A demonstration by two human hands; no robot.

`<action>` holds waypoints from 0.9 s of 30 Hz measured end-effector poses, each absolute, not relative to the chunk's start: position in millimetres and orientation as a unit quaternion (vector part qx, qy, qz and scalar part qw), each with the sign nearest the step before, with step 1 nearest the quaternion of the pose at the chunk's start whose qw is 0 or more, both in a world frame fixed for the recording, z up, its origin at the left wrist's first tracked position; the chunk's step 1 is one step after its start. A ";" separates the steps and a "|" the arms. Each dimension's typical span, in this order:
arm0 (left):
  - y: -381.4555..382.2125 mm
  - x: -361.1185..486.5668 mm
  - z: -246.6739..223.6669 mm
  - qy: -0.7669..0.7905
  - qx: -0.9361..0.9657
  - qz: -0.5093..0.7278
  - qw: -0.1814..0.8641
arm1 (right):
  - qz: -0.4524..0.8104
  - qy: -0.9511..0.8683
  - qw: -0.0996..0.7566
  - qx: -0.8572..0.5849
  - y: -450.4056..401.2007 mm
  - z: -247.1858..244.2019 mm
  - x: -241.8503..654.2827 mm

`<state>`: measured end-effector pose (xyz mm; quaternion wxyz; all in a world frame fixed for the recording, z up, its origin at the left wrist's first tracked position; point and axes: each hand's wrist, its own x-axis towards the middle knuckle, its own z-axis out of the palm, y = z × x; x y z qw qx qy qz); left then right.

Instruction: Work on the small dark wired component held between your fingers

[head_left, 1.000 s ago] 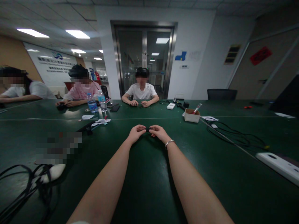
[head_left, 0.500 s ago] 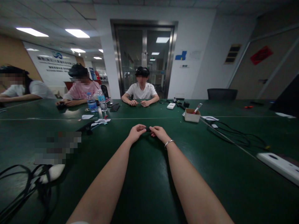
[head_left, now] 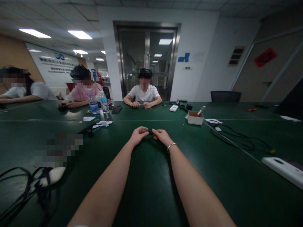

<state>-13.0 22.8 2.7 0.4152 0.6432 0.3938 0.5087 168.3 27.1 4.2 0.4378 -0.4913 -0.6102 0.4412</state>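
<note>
Barely any movement: both hands stay at a small dark object

Since the earlier frame the whole view shifts only very slightly, and the left hand (head_left: 139, 135) and right hand (head_left: 162, 136) keep their places, forearms reaching forward over the dark green table (head_left: 151, 183). Between their fingertips is the small dark object (head_left: 150, 132), straight ahead of the wearer. Its long axis appears to run side to side, from one hand toward the other, and neither hand is clearly nearer. The right thumb and fingers are closed on its right end. The left fingers curl at its left end; whether they grip it, I cannot tell. A silvery bracelet (head_left: 171, 146) circles the right wrist. Beyond, to the right, stands a small open box (head_left: 195, 119).
</note>
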 end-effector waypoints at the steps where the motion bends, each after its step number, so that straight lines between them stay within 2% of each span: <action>1: 23.2 -13.2 2.6 0.392 0.642 0.513 0.414 | 0.446 -0.607 0.446 -0.483 26.9 4.1 168.0; 5: 25.0 -14.6 1.2 0.392 0.636 0.524 0.409 | 0.462 -0.603 0.476 -0.443 24.1 4.6 167.4; 14: 23.9 -14.5 -0.2 0.396 0.654 0.498 0.408 | 0.440 -0.607 0.435 -0.498 25.4 4.6 169.1; 20: 26.8 -15.9 -1.1 0.417 0.628 0.510 0.414 | 0.451 -0.609 0.474 -0.447 23.1 3.9 167.7; 27: 24.4 -16.7 0.3 0.405 0.640 0.503 0.416 | 0.458 -0.608 0.453 -0.463 24.7 4.5 168.2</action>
